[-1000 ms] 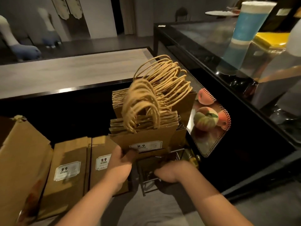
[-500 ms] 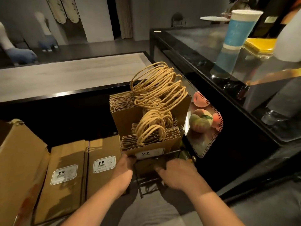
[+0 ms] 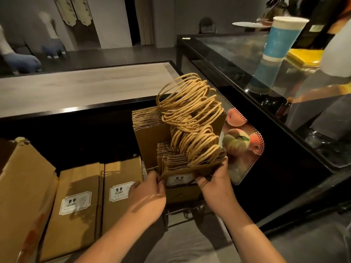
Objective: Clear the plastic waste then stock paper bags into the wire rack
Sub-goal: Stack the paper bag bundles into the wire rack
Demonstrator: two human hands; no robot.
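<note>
A front stack of brown paper bags [image 3: 182, 164] with twisted rope handles [image 3: 193, 145] stands in a black wire rack [image 3: 182, 211]. A taller stack of the same bags [image 3: 150, 133] stands behind it. My left hand [image 3: 148, 194] pinches the front stack's left edge. My right hand [image 3: 214, 179] grips its right side, thumb across the front near the "9.9" label. No plastic waste is in view.
Two flat bag bundles with "9.9" labels [image 3: 76, 205] [image 3: 119, 192] lean left of the rack, beside a cardboard box [image 3: 20, 186]. A black glass counter [image 3: 237, 52] with a blue cup [image 3: 283, 38] runs along the right. A peach picture [image 3: 241, 141] is on its side.
My right hand rose from the rack's front wire to the right side of the front bag stack. My left hand shifted to the stack's left edge. The stack sits lower than a second ago.
</note>
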